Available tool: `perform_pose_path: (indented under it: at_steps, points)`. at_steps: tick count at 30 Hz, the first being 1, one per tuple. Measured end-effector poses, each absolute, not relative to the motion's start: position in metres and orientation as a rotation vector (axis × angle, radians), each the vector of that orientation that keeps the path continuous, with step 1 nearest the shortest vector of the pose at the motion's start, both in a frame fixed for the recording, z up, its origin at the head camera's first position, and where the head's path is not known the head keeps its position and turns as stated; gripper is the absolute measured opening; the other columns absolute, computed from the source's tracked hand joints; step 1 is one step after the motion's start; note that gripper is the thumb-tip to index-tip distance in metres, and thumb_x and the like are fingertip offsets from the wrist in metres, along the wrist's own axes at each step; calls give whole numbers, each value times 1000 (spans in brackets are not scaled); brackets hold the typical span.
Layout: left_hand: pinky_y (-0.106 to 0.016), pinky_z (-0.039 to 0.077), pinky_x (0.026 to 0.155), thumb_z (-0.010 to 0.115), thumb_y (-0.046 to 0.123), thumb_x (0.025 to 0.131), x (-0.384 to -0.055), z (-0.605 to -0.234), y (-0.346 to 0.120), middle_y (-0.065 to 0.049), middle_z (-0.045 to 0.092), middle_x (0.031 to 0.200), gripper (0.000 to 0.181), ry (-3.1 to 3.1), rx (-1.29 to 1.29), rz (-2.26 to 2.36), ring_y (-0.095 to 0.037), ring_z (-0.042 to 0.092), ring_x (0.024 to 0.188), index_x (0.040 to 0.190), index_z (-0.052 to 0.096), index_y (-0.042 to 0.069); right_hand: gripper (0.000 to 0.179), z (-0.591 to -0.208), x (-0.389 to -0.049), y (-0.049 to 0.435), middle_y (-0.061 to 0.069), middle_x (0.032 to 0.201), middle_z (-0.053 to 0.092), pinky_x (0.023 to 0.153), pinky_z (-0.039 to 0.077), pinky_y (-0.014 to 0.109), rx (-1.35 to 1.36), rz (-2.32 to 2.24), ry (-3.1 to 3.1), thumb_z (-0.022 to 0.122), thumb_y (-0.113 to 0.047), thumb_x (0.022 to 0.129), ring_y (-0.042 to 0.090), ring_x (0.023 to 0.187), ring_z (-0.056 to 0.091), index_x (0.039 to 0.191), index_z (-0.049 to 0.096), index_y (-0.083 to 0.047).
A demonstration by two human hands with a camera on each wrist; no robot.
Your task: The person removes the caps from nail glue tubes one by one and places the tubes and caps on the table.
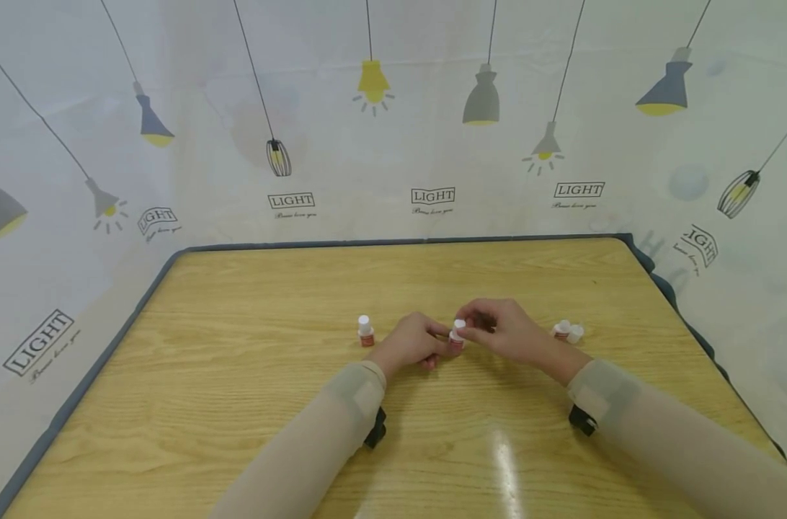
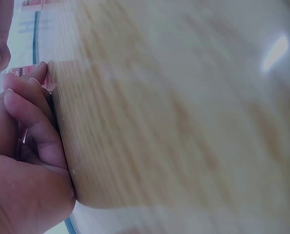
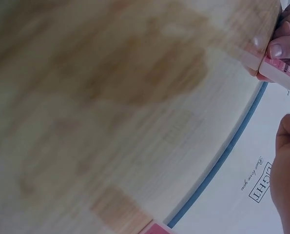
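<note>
A small white bottle (image 1: 456,344) with a red label stands on the wooden table between both hands. My left hand (image 1: 414,342) grips it low down, fingers around its base; in the left wrist view this hand (image 2: 30,122) lies against the tabletop and hides most of the bottle. From the other side, my right hand (image 1: 502,330) pinches the white cap (image 1: 459,324) between thumb and fingers. In the right wrist view the held bottle's lower part (image 3: 280,68) shows beside the left fingers, but its top runs out of frame.
A similar capped bottle (image 1: 365,331) stands left of the left hand. Beyond the right wrist is another labelled bottle (image 1: 561,331), with a white piece (image 1: 576,334) touching or close beside it. A printed cloth (image 1: 367,158) surrounds the table (image 1: 238,310) at the back and sides.
</note>
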State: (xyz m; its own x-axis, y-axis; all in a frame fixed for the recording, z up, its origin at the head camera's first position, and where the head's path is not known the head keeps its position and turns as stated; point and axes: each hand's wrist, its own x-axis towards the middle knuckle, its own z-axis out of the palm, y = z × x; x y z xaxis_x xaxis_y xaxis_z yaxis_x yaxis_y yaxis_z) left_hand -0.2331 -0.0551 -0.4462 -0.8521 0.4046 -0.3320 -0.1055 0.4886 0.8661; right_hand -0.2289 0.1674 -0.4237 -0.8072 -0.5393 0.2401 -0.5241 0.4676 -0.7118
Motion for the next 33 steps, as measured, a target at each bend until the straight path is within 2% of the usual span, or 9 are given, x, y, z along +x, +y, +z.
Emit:
perform_pose_path:
  at_steps: [8, 20, 27, 33]
  points:
    - [-20, 45, 50, 82, 28, 96, -234, -447, -55, 3, 63, 59, 22, 2231, 234, 1346, -8, 54, 50, 117, 84, 24, 9, -424, -230, 167, -3, 82, 64, 63, 46, 23, -871, -1284, 2711, 80, -22, 98, 8, 70, 54, 100, 75, -15]
    - [-20, 45, 49, 85, 28, 93, -234, -448, -57, 2, 61, 57, 21, 2231, 235, 1356, -7, 53, 48, 114, 85, 24, 9, -428, -231, 168, 0, 88, 69, 67, 51, 24, -1029, -1306, 2627, 73, -11, 102, 6, 73, 56, 110, 76, -10]
    - [-21, 45, 50, 84, 29, 95, -234, -445, -56, 2, 62, 57, 23, 2226, 217, 1344, -7, 53, 48, 117, 84, 24, 9, -426, -229, 167, -1, 83, 63, 61, 45, 24, -894, -1307, 2661, 77, -23, 100, 8, 69, 53, 105, 76, -15]
    - [-20, 45, 49, 83, 28, 95, -233, -443, -55, 3, 62, 58, 22, 2217, 207, 1337, -7, 52, 49, 117, 84, 24, 5, -426, -229, 168, -1, 82, 64, 62, 46, 23, -912, -1310, 2659, 77, -19, 100, 8, 69, 53, 103, 76, -15]
